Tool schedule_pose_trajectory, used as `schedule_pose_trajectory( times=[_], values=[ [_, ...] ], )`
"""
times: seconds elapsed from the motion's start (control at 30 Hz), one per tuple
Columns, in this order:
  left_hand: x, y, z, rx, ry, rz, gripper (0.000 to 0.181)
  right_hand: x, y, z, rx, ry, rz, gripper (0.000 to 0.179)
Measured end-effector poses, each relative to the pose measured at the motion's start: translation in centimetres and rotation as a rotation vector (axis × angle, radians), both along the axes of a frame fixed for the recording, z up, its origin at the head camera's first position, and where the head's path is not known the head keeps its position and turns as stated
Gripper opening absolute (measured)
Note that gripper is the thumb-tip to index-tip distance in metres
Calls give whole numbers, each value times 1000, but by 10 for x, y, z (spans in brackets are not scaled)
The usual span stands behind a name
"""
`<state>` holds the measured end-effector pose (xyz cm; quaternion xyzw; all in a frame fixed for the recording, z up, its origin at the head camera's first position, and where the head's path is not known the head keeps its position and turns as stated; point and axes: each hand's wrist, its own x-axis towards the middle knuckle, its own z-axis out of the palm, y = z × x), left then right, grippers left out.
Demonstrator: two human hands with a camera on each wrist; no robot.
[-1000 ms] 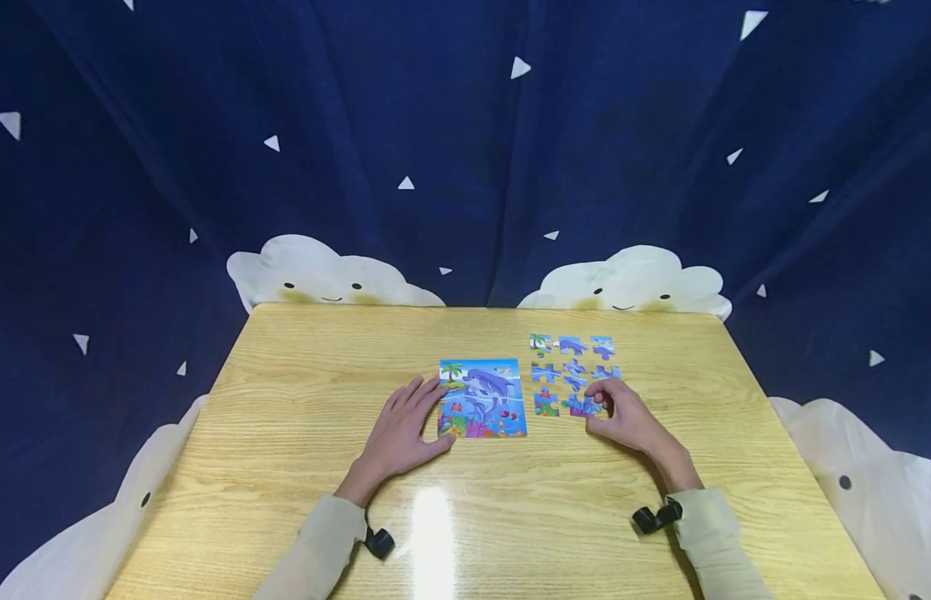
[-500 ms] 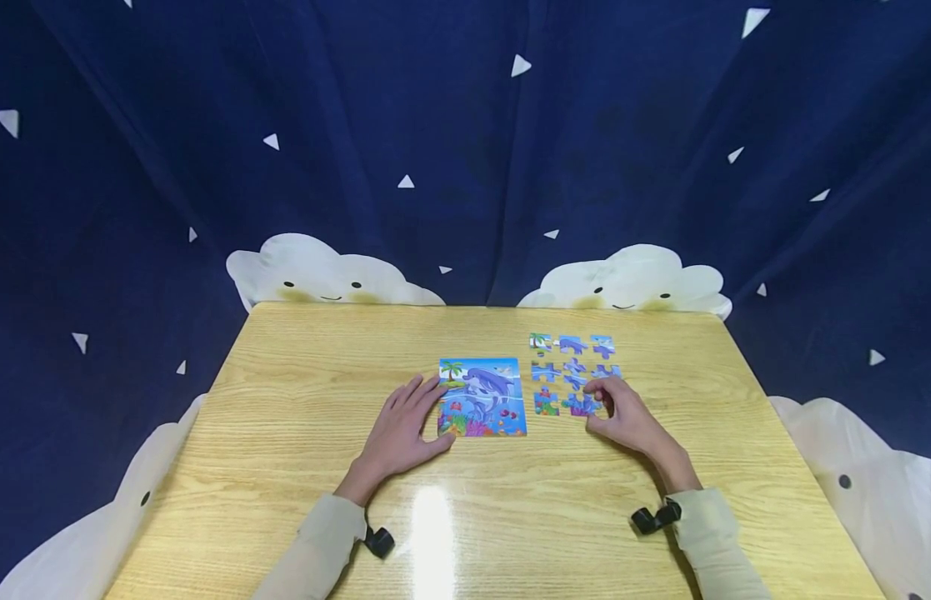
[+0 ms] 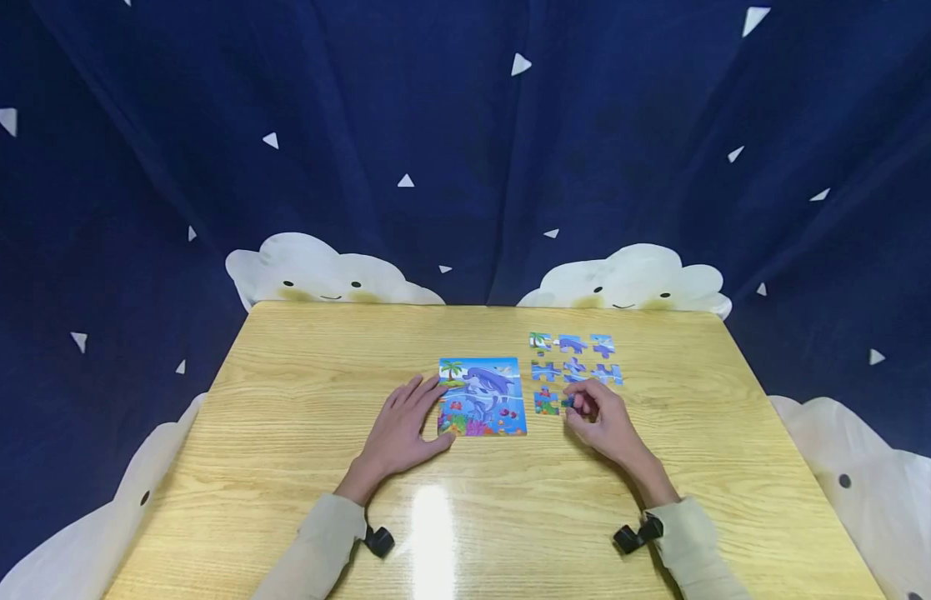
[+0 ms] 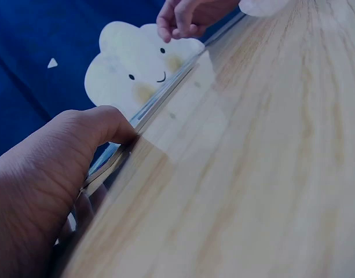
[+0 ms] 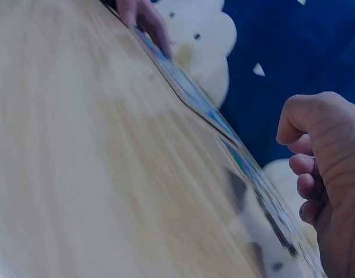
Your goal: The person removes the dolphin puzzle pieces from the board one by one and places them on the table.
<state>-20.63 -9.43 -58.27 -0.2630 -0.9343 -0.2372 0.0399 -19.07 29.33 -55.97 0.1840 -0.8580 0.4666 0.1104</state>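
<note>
A square dolphin picture board (image 3: pixel 483 396) lies flat on the wooden table. My left hand (image 3: pixel 403 429) rests at its lower left corner, fingers spread along the left edge and thumb (image 4: pixel 116 124) at the near edge. Right of the board lie dolphin jigsaw pieces in loose rows, among them a palm tree piece (image 3: pixel 540 342) and a red and green piece (image 3: pixel 546 403). My right hand (image 3: pixel 603 423) hovers over the nearest row, fingers loosely curled. In the right wrist view, nothing shows between thumb and fingers (image 5: pixel 304 165). It hides part of that row.
The wooden table (image 3: pixel 300 358) extends around the board, with a bright glare patch near its front. Behind it hangs a dark blue curtain (image 3: pixel 465 125) with white triangles and clouds. Black wrist cameras sit at both cuffs.
My right hand has moved left along the nearest row, uncovering the right piece of the middle row and covering most of the middle piece of the nearest row. My left hand stays put.
</note>
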Motion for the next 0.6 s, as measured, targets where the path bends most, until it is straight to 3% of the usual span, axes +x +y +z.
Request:
schedule_pose_trajectory(
  times=[0.13, 0.2, 0.4, 0.6],
  values=[
    [0, 0, 0, -5, -4, 0, 86, 4, -21, -2, -12, 24, 71, 29],
    [0, 0, -1, -3, -1, -2, 86, 8, -33, 5, -1, 41, 112, 29],
    [0, 0, 0, 4, -4, 0, 85, 9, -52, 0, 111, 34, 195, 29],
    [1, 0, 2, 7, -6, 0, 86, 6, -63, -5, 244, 12, 208, 29]
  ],
)
